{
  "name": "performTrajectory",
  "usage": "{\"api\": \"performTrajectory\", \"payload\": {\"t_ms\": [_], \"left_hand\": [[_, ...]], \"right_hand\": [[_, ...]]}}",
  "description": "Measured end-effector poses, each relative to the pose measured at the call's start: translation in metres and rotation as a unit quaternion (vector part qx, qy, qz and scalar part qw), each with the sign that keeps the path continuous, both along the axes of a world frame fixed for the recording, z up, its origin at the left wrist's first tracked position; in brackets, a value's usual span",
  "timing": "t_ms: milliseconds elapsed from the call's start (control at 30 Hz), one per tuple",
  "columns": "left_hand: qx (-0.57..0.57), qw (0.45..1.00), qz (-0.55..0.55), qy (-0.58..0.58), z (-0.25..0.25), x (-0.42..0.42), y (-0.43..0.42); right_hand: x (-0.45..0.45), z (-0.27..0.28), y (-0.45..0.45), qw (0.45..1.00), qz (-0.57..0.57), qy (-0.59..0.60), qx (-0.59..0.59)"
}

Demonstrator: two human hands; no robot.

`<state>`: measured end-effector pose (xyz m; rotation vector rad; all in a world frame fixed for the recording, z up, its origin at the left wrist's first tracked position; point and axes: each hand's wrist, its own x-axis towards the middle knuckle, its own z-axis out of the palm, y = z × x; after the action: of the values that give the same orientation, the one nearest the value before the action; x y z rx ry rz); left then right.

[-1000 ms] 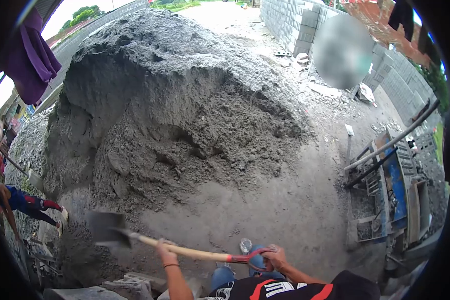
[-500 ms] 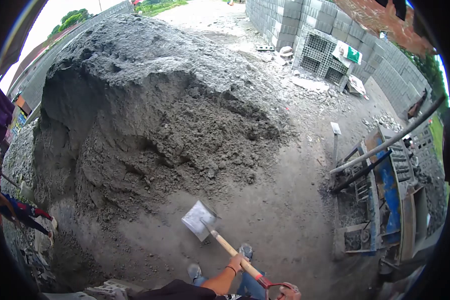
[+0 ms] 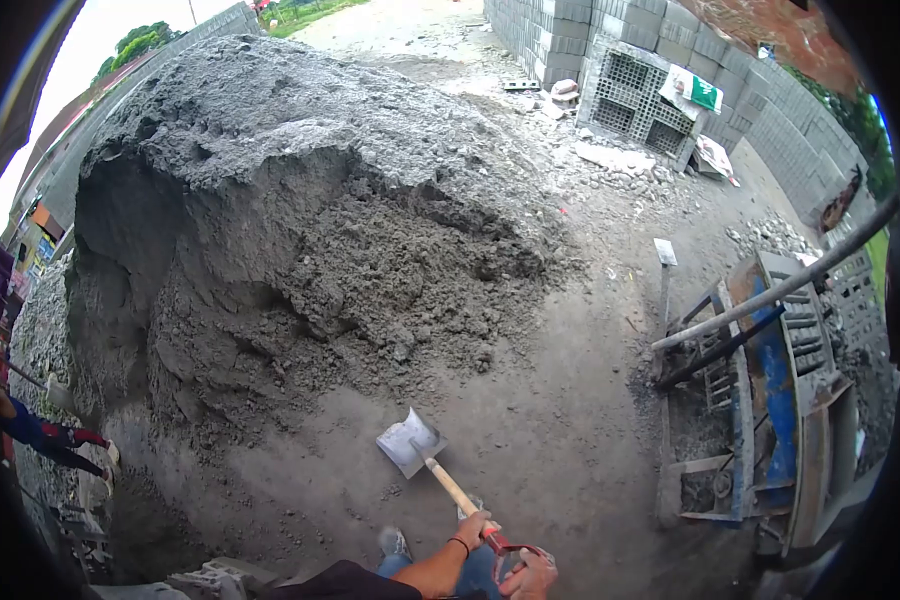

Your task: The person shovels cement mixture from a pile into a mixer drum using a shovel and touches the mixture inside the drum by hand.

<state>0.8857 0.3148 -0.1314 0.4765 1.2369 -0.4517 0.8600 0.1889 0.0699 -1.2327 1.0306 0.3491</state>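
Note:
I hold a shovel (image 3: 454, 488) with a pale metal blade, a wooden shaft and a red D-shaped handle. My left hand (image 3: 473, 530), with a dark band at the wrist, is wrapped round the lower shaft near the red part. At the shaft's end, my right hand (image 3: 532, 574) grips the red handle. The blade (image 3: 411, 442) is bare and sits over the ground in front of my feet; whether it touches cannot be told. Beyond it rises a large pile of dark grey sand (image 3: 370, 270), cut steeply on its near side.
At right stands a rusty blue-and-grey metal machine (image 3: 775, 400) with a long bar (image 3: 780, 285) sticking out. Another shovel (image 3: 665, 255) is upright beside it. Stacked grey blocks (image 3: 650, 40) line the back right. A person (image 3: 55, 435) is at the far left.
The shovel blade has shifted slightly right and down. My right hand has moved left with the handle, and the shaft points more straight ahead. The person at left has shifted slightly.

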Motion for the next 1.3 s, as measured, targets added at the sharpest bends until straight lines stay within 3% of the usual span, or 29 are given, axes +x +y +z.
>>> {"api": "performTrajectory", "payload": {"t_ms": [100, 167, 200, 267, 300, 467, 733, 800, 900, 1000, 1067, 1133, 1200, 1233, 1300], "left_hand": [[0.000, 0.999, 0.033, -0.029, 0.005, -0.002, 0.000], [-0.064, 0.992, 0.078, -0.074, 0.001, -0.011, -0.012], [-0.061, 0.995, 0.076, -0.036, -0.016, -0.016, -0.022], [-0.081, 0.990, 0.111, -0.026, 0.011, -0.016, -0.023], [-0.034, 0.998, 0.050, -0.019, 0.004, -0.019, -0.025], [0.073, 0.995, -0.058, 0.018, 0.011, -0.016, -0.019], [0.132, 0.989, -0.056, 0.027, 0.010, 0.031, 0.048], [0.147, 0.988, -0.048, -0.001, -0.007, 0.072, 0.095], [0.184, 0.980, -0.006, -0.074, -0.085, 0.185, 0.210], [0.122, 0.983, 0.043, -0.134, -0.154, 0.261, 0.248], [0.145, 0.979, 0.069, -0.129, -0.166, 0.248, 0.206], [0.161, 0.978, 0.033, -0.128, -0.190, 0.217, 0.193], [0.129, 0.983, -0.090, -0.098, -0.228, 0.182, 0.197], [0.134, 0.983, -0.096, -0.085, -0.235, 0.175, 0.215], [0.112, 0.968, -0.223, -0.013, -0.249, 0.177, 0.252]], "right_hand": [[0.001, -0.012, 0.005, 1.000, -0.005, -0.001, 0.004], [0.004, -0.023, 0.002, 1.000, -0.005, -0.015, -0.005], [0.002, -0.027, -0.002, 1.000, -0.005, -0.020, -0.015], [0.006, -0.014, 0.005, 1.000, 0.017, -0.001, -0.014], [0.001, -0.022, 0.005, 1.000, 0.014, 0.011, -0.004], [-0.011, -0.046, 0.007, 0.997, -0.036, 0.058, 0.030], [0.040, -0.044, 0.085, 0.988, -0.107, 0.077, 0.077], [0.064, -0.082, 0.113, 0.993, -0.077, 0.066, 0.067], [0.177, -0.173, 0.225, 0.999, 0.015, -0.021, 0.020], [0.280, -0.204, 0.254, 0.995, 0.052, -0.076, 0.040], [0.265, -0.235, 0.205, 0.996, 0.059, -0.016, 0.064], [0.212, -0.283, 0.153, 0.997, 0.075, 0.015, -0.004], [0.206, -0.338, 0.150, 0.997, 0.068, 0.021, -0.044], [0.196, -0.357, 0.139, 0.996, 0.058, 0.040, -0.056], [0.164, -0.435, 0.096, 0.991, 0.090, 0.061, -0.082]]}}
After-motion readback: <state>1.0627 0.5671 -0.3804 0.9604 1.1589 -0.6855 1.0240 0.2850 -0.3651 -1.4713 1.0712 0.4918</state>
